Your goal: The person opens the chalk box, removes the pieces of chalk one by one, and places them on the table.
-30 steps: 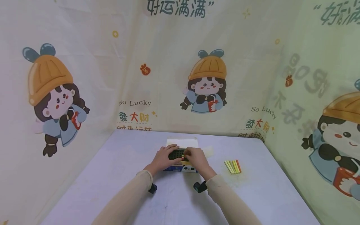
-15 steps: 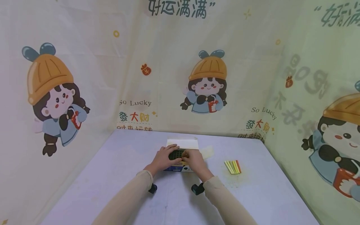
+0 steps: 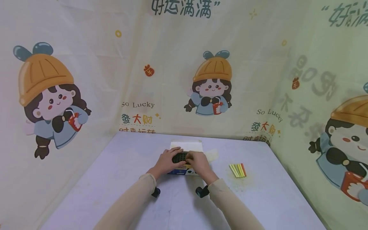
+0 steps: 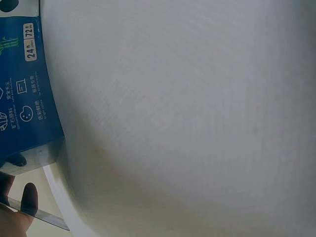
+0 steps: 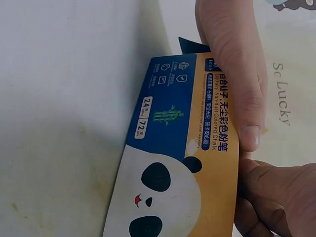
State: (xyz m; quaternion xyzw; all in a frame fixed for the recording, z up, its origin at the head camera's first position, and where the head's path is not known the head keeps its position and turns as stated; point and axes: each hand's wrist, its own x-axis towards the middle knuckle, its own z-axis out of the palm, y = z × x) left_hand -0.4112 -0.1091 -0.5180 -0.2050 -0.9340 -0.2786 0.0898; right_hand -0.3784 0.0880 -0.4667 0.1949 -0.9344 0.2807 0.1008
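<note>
A chalk box, blue and orange with a panda face, stands on the table, its dark holed tray showing on top. My left hand grips the box's left end, thumb along the front edge and fingers over the tray toward the back. My right hand is at the right half of the tray, thumb and fingertips pinched close together at the front edge. A small reddish bit of a chalk stick shows at those fingertips; the rest is hidden. The blue box side also fills the left edge of the left wrist view.
Behind the tray the white lid flap stands raised. A pale translucent sheet lies right of the box. Several yellow and orange chalk sticks lie in a row farther right on the white table. Printed cloth walls surround the table.
My right hand has shifted slightly left and down onto the tray, covering the small yellow and red chalk ends seen earlier. My left hand has stayed in place on the box.
</note>
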